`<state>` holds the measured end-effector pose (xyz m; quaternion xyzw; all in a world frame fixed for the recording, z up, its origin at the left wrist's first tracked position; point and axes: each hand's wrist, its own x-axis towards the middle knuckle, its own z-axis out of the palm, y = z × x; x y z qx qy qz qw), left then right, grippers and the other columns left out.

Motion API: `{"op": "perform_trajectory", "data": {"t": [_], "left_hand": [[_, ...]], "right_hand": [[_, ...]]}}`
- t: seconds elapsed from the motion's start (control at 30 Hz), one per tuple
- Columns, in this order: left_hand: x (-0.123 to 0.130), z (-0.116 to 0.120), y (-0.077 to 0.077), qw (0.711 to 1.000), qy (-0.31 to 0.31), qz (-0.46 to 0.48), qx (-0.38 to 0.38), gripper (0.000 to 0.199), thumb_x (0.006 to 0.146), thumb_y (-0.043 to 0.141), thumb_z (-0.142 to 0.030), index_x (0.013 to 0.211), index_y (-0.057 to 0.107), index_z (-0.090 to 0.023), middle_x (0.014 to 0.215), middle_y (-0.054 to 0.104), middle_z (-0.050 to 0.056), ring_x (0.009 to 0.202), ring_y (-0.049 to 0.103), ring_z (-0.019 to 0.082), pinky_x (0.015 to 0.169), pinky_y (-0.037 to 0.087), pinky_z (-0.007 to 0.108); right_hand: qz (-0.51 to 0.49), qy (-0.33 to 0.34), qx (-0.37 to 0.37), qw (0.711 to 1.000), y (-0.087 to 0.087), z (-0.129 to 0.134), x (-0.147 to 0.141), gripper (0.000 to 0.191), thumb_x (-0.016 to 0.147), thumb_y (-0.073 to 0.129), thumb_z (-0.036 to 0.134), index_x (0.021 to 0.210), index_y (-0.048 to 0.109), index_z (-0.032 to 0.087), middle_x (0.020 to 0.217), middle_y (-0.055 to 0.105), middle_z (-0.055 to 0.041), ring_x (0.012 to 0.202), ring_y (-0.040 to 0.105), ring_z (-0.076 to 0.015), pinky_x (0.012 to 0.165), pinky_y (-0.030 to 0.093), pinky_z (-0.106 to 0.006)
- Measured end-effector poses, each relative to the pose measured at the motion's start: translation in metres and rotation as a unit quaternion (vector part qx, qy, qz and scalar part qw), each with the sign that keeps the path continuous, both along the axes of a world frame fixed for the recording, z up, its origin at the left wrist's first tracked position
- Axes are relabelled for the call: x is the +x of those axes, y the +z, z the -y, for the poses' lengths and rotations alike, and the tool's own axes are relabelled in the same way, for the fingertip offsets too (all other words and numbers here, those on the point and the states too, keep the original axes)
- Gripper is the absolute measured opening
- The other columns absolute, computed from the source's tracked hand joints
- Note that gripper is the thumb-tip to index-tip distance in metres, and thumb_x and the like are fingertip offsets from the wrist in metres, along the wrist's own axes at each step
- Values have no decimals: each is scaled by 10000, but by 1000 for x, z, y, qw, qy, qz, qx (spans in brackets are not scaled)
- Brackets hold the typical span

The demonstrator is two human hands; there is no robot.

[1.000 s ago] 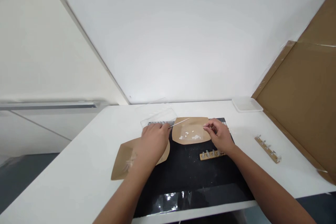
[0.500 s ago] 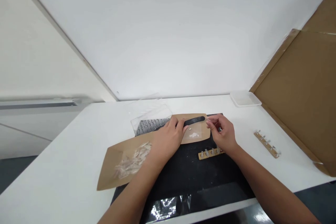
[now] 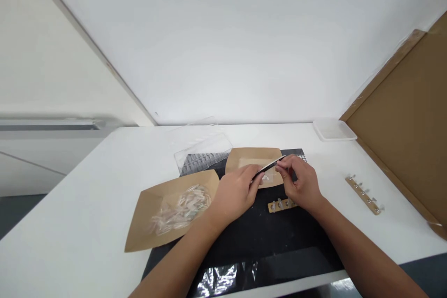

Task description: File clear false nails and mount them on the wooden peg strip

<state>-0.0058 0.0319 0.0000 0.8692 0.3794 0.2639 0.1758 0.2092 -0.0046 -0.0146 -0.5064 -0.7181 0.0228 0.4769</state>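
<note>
My left hand [image 3: 235, 191] is closed round a black nail file [image 3: 268, 166], which is tilted with its thin pale edge toward me. My right hand [image 3: 301, 181] pinches at the file's far end. A small clear piece like a nail tip showed at those fingertips a moment ago; now the fingers mostly hide it. Under the file lies a small brown paper tray [image 3: 240, 156] with white bits in it. Clear nail tips [image 3: 188, 207] fill part of a larger paper tray [image 3: 139, 228] beside my left forearm. Below my right hand sits a tan strip with small clear pegs [image 3: 272, 207].
A black mat [image 3: 258, 242] covers the front of the white table. Clear plastic cases [image 3: 206, 144] lie behind the trays. On the right are another pegged strip [image 3: 363, 195], a shallow translucent container [image 3: 334, 131] and an upright cardboard sheet [image 3: 405, 125].
The nail file has turned from showing its flat black face to nearly edge-on, its far end angled up. My left hand has shifted right, closer to my right hand. The view has shifted slightly.
</note>
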Motion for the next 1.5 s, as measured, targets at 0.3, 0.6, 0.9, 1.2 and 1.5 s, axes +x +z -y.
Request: {"op": "perform_trajectory", "data": {"t": [0.3,0.6,0.9,1.2,1.5], "left_hand": [[10,4,-3,993,7,110,-40,283,1083,521,-333,1045,768,-201,824,804,17,646,733,159,750,563,285],[10,9,3,991,-21,132,-25,321,1082,509,-309,956,781,-191,581,681,-13,609,689,159,673,514,276],[13,12,3,986,0,166,11,308,1055,547,-267,854,769,-195,782,778,21,668,706,145,673,531,256],[14,12,-1,984,35,175,-15,364,1061,534,-313,776,731,-200,725,760,1,577,667,132,671,541,261],[18,13,-4,983,36,177,3,379,1060,529,-286,738,705,-191,685,737,1,577,663,129,633,504,250]], "right_hand": [[15,-1,0,1000,-2,1,-7,41,1032,580,229,996,590,246,923,705,-52,744,641,-178,664,530,-314],[-18,39,-50,998,-4,-1,-6,83,1039,542,252,960,567,243,874,693,-38,753,663,-182,673,525,-307],[15,6,24,1000,-7,-8,-17,151,1067,471,206,928,508,253,881,661,-64,837,666,-215,739,538,-350],[86,49,4,995,-8,-11,-15,178,1062,455,160,925,528,246,861,670,-59,796,638,-202,711,515,-318],[118,36,3,992,-2,-14,-17,212,1061,435,162,883,507,249,783,613,-34,708,576,-193,663,467,-308]]}}
